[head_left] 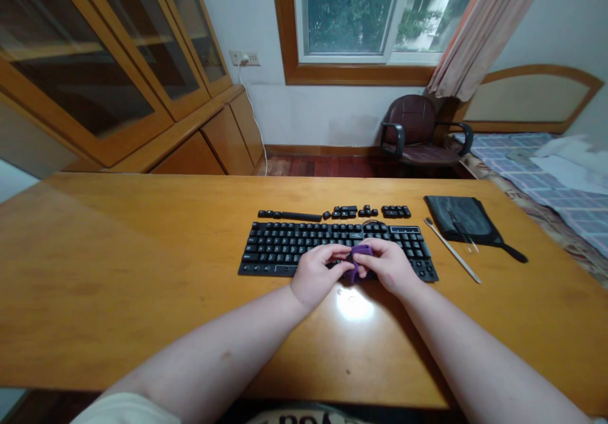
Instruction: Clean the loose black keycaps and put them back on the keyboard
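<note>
Above the front edge of a black keyboard [280,245], my two hands meet at their fingertips. My right hand [387,264] is closed on a small purple cloth [354,274], pinching it between thumb and fingers. My left hand [317,274] is closed too, its thumb and fingertips pressed at the cloth's left edge. A small dark spot shows between those fingertips, too small to name. Behind the keyboard, loose black keycaps [346,211] stand in a row with a long spacebar [301,216]. Bare gaps show among the keyboard's keys at the lower right.
Right of the keyboard lies a thin light stick with a dark brush tip [453,250]. Beyond it is a black pouch [458,216] with a strap and a thin wire tool [468,237]. Tiny pale bits lie before my hands on the wooden desk [142,272]. An armchair [418,126] stands behind.
</note>
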Tool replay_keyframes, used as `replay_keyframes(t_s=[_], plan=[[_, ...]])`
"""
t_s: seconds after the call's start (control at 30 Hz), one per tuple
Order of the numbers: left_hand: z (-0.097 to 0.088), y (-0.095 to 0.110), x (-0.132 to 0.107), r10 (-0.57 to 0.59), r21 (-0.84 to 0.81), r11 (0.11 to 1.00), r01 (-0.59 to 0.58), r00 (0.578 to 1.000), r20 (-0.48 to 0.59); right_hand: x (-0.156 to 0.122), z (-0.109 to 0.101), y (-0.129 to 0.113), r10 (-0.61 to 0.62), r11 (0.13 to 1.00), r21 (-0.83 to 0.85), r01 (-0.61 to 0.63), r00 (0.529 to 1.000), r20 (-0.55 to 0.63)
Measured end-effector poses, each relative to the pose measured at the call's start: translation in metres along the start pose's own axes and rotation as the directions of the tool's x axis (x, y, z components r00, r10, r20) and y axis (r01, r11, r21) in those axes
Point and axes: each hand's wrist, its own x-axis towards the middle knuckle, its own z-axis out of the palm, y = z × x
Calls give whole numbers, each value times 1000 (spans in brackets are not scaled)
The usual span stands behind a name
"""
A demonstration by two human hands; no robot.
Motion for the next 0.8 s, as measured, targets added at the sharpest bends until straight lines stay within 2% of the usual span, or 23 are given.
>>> replay_keyframes(t_s=[0.2,0.27,0.37,0.47,0.63,0.8], plan=[[1,-3,2,-49,-174,984,39,997,-54,-1,-1,0,-46,999,14,47,998,-49],[0,-3,4,-5,-149,989,-6,997,-78,-1,-3,3,-84,996,-1,84,995,-58],[-4,-2,6,92,-41,994,-98,988,-120,-1,-7,7,-201,971,-135,196,979,-24],[-6,-1,7,129,13,992,-128,984,-123,1,-9,11,-270,935,-234,266,963,17],[-5,-1,6,155,6,988,-155,987,-53,0,-7,15,-251,953,-170,252,968,28],[-2,-2,5,108,-35,993,-113,986,-124,0,-5,12,-299,941,-159,298,954,19]])
